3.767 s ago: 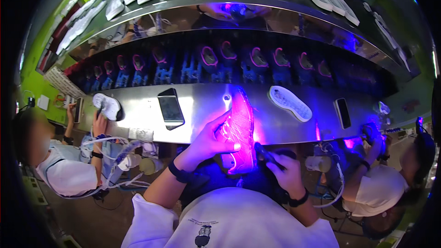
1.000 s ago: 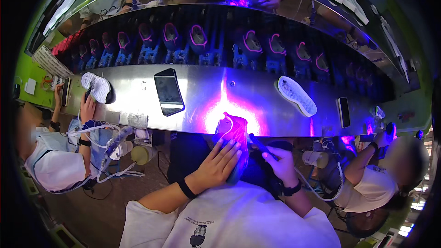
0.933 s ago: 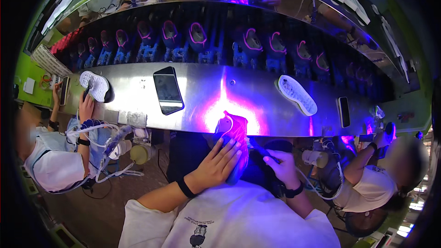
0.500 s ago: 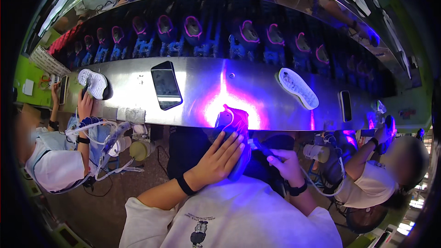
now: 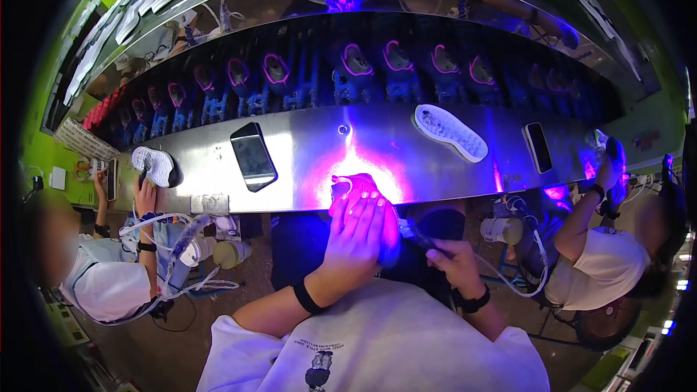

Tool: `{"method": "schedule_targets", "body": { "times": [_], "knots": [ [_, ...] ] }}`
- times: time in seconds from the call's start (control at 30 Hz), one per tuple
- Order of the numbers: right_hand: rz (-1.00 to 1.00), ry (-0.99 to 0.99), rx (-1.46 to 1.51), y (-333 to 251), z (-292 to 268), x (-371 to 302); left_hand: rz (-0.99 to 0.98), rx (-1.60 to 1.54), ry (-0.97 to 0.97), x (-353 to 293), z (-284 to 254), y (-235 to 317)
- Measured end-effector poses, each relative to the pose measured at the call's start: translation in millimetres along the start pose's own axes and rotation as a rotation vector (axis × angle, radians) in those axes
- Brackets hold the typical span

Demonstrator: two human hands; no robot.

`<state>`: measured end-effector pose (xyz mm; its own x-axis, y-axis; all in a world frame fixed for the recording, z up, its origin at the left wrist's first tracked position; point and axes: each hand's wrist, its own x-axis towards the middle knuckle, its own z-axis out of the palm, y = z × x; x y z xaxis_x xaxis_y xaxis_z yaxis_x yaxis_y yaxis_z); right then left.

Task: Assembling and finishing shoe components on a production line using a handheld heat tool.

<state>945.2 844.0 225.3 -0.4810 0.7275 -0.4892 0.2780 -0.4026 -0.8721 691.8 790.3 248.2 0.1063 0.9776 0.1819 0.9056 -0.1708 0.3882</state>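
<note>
A shoe upper (image 5: 393, 236), lit pink and violet, rests at the near edge of the metal bench in front of me. My left hand (image 5: 356, 236) lies over its side, fingers together and pointing at the bench, gripping it; the thumb is hidden. A pale lace or loop (image 5: 341, 181) shows at the shoe's far end. On the right, my right hand (image 5: 454, 265) is closed around the dark handle of a brush (image 5: 415, 234), whose head meets or nearly meets the shoe's right side. A thin hose runs off to the right behind that hand.
The metal bench (image 5: 305, 131) holds a large phone (image 5: 254, 156), a white shoe sole (image 5: 450, 133) and another phone (image 5: 537, 147). Behind it, several shoes stand on a rack (image 5: 250, 105). Co-workers sit on both sides; the left one's hand (image 5: 145, 196) touches a sole (image 5: 153, 165).
My left hand has shifted toward the bench and straightened over the shoe, which now glows pinker. The right hand with the brush has moved slightly. The whole view has tilted.
</note>
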Motion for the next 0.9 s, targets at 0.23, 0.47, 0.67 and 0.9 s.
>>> {"method": "schedule_targets", "body": {
  "times": [0.23, 0.47, 0.67, 0.9],
  "knots": [
    [0.069, -0.008, 0.125, 4, -7, -20, -0.041, 0.069, -0.014, 29, -5, 14],
    [0.036, 0.077, -0.034, -12, -9, -5, -0.052, 0.109, 0.004, 37, -1, 20],
    [0.051, 0.019, 0.033, -11, -9, 2, -0.059, 0.023, 0.095, 33, 4, 15],
    [0.075, 0.107, 0.109, -7, -10, -24, -0.130, 0.011, -0.047, 57, -4, 21]
  ]
}}
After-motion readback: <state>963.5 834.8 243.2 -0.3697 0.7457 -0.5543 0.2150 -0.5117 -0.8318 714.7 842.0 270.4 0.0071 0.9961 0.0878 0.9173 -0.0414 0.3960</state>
